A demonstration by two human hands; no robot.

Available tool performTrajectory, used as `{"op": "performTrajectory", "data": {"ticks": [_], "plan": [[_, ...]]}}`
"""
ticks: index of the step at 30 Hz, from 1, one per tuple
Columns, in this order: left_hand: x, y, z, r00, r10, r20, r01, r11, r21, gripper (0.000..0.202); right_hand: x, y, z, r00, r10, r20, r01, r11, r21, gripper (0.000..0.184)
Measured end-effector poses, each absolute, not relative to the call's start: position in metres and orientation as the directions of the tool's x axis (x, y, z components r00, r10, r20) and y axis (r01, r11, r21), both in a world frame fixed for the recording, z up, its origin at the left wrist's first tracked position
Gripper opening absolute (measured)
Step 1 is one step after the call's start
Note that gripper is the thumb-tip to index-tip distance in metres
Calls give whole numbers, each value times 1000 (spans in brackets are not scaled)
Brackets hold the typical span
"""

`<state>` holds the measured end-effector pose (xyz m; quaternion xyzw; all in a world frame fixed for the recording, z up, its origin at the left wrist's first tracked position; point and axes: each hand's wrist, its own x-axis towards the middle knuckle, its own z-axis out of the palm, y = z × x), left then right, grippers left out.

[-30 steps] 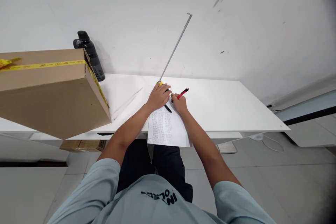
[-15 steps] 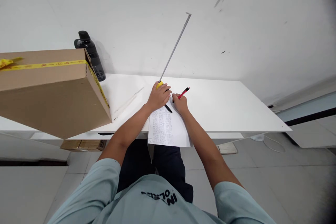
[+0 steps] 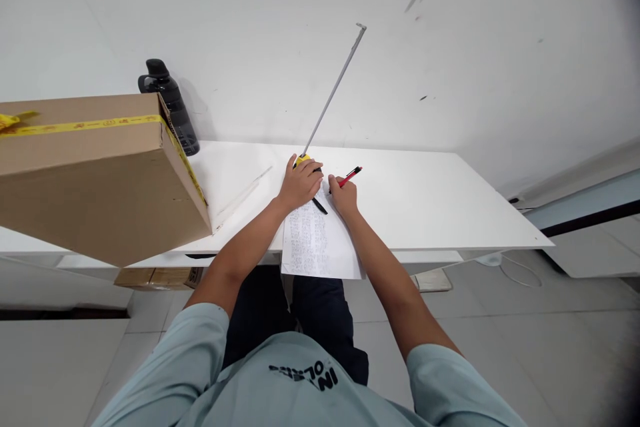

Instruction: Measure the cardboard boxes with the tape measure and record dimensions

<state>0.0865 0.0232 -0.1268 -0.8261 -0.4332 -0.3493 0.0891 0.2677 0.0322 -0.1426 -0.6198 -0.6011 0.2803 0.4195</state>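
Note:
My left hand is closed over a yellow tape measure resting on the white table. Its grey blade runs up and to the right against the wall, ending in a hook. My right hand grips a red and black pen, tip down on a sheet of paper covered in handwriting. The sheet hangs over the table's near edge. A thin black object, perhaps a strap, lies between my hands.
A large cardboard box with yellow tape fills the table's left end. A black water bottle stands behind it by the wall. A flat cardboard piece lies under the table. A cable trails on the tiled floor at right.

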Motion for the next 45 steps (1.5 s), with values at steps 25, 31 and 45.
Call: {"op": "performTrajectory", "data": {"ticks": [25,31,45], "plan": [[85,23,-126,72,771,633,841,-388,377,42,264,29,-145,216,951,219,508,82,-858,51],[79,26,-126,41,838,544,839,-325,437,47,266,29,-152,258,948,186,330,94,-939,70],[75,29,-130,-13,799,601,825,-331,458,44,285,33,-150,323,918,229,791,-129,-598,62]]}}
